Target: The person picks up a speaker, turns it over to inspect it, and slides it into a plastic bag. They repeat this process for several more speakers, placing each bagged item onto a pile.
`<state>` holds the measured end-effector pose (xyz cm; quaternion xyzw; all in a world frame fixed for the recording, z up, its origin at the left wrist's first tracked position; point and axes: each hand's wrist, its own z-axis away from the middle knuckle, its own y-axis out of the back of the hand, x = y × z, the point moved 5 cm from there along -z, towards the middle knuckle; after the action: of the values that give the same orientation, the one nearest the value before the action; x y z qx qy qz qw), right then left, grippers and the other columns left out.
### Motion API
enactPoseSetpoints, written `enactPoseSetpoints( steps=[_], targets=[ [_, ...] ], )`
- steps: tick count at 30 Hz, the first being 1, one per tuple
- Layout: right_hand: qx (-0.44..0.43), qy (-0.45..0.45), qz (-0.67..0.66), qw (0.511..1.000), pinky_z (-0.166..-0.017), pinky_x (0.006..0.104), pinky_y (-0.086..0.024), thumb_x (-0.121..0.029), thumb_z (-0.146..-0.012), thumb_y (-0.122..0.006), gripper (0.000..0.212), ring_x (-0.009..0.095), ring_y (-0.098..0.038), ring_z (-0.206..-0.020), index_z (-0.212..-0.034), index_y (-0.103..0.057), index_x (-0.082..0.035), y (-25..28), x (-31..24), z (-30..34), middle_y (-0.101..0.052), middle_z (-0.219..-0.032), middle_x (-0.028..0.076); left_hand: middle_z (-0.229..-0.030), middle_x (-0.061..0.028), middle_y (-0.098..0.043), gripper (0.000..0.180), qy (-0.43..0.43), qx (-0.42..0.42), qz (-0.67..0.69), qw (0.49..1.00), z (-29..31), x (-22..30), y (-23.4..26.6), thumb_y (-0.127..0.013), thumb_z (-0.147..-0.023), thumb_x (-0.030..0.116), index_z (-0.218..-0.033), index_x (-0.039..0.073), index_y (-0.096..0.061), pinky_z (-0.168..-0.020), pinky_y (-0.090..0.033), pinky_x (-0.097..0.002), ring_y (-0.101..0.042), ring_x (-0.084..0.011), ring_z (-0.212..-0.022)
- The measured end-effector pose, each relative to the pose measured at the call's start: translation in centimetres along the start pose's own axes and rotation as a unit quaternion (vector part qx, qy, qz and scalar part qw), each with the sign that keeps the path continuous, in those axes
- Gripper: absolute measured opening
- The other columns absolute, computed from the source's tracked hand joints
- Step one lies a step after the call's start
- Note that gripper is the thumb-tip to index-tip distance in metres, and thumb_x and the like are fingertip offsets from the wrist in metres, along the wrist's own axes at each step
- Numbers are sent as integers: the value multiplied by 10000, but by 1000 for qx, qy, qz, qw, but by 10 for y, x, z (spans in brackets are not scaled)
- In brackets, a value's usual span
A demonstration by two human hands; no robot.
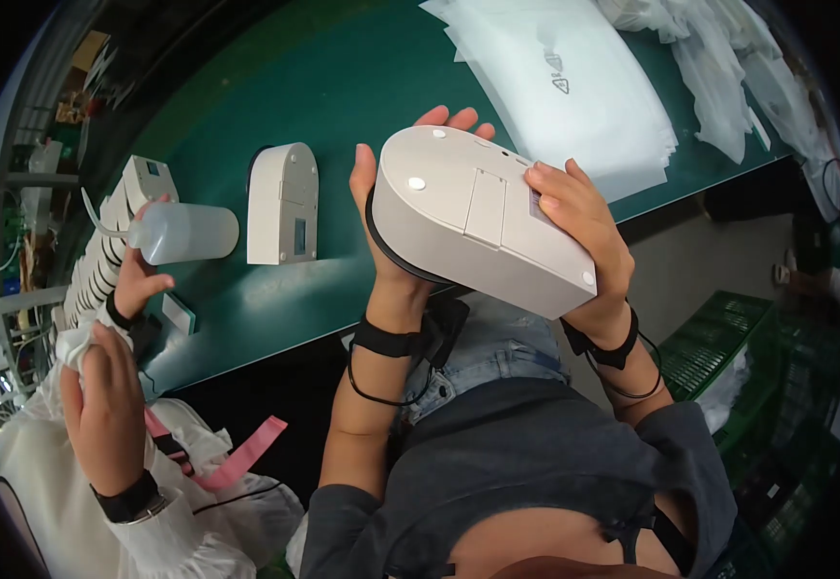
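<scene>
Above the near edge of the green table I hold an off-white plastic device [449, 207] with one rounded end, its underside facing up. Round pale feet and a rectangular cover panel show on that underside, and a dark rim runs along its lower edge. My left hand [396, 280] cradles the rounded end from below, thumb and fingertips showing past its sides. At the other end my right hand [589, 227] is closed around the body, fingers lying over a label there. Black straps with cords circle both my wrists.
A similar device [283, 203] lies on the table [362, 72], left of mine. Further left, a co-worker's hands hold a squeeze bottle [188, 234] and a white cloth [77, 345], beside a row of devices [101, 256]. White plastic bags [574, 96] lie at the back right; green crates [705, 338] stand below.
</scene>
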<state>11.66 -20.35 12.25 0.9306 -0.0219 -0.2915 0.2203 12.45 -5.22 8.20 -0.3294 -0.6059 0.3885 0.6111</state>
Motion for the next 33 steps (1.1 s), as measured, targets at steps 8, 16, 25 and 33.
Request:
enactPoseSetpoints(
  steps=[8,16,25,33],
  targets=[
    [-13,-79,-55,995,-925,460,-412,-88,-684,-736,532,316,-570,-1051,-1144,-485,4,0,5,3,-581,-1110,215,-1329,-222,-384,716,17,0,-36,999,2,5,2,-199,-904,559,-1325,-11,-303,-1009,-334,-460,-370,-355,-1239],
    [314,-335,-359,813,-959,489,-353,-309,-884,-508,558,286,-458,-1149,-1303,-349,24,81,61,35,-444,-1289,167,-1232,-147,-506,531,-10,-29,-277,960,6,1,8,-332,-949,411,-1222,-31,-445,-938,-413,-362,-498,-244,-1130],
    [273,-218,-460,816,-1086,521,-188,-330,-874,-507,560,302,-389,-1237,-1330,-366,-36,98,49,42,-413,-1345,125,-1140,-149,-546,469,-62,-143,-409,899,-12,-17,-25,-463,-926,335,-1258,11,-391,-845,-428,-299,-545,-197,-997],
    [142,-380,-569,715,-1055,416,-269,-294,-885,-522,685,286,-366,-1256,-1396,-162,-16,12,28,27,-346,-1379,140,-1272,-167,-434,814,-129,-103,-192,967,3,-24,-44,-453,-816,639,-1321,16,-314,-972,-365,-396,-465,-246,-1135]
  ],
)
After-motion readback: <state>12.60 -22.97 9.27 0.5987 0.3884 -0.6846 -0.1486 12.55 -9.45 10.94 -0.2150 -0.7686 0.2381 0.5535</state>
